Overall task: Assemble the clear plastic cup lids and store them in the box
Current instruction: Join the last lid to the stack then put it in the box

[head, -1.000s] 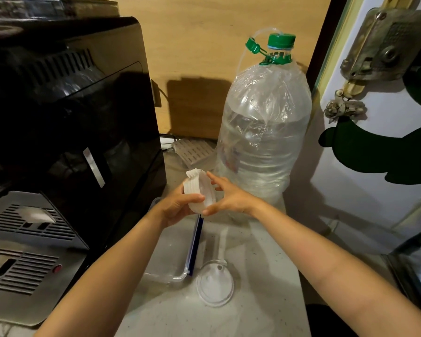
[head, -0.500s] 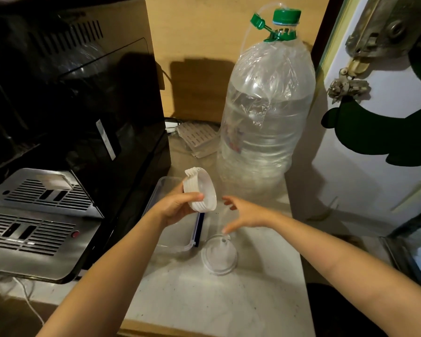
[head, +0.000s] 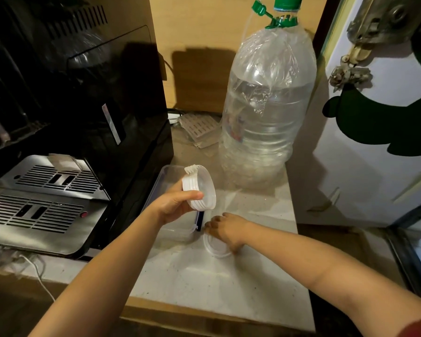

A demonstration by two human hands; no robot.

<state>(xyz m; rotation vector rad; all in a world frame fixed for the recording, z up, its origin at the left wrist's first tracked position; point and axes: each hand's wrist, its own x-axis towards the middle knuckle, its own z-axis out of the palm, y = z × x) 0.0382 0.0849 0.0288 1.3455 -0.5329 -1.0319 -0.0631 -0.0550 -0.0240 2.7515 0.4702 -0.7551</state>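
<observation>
My left hand (head: 174, 203) grips a nested stack of clear cup lids (head: 199, 188), held on edge above the clear plastic box (head: 167, 176). The box lies on the pale counter beside the black machine, with a blue clip on its near right side. A single clear lid (head: 216, 249) lies flat on the counter just right of the box. My right hand (head: 225, 228) rests down on that lid, fingers curled over its rim; whether the lid is lifted cannot be told.
A large water bottle (head: 265, 113) with a green cap stands behind the box. A black coffee machine (head: 83, 98) with a metal drip tray (head: 41, 205) fills the left. A white door (head: 374, 142) bounds the right. The counter's front edge (head: 204, 310) is near.
My right hand left the stack and dropped to the single lid on the counter. My left hand kept the stack. The view tilted downward.
</observation>
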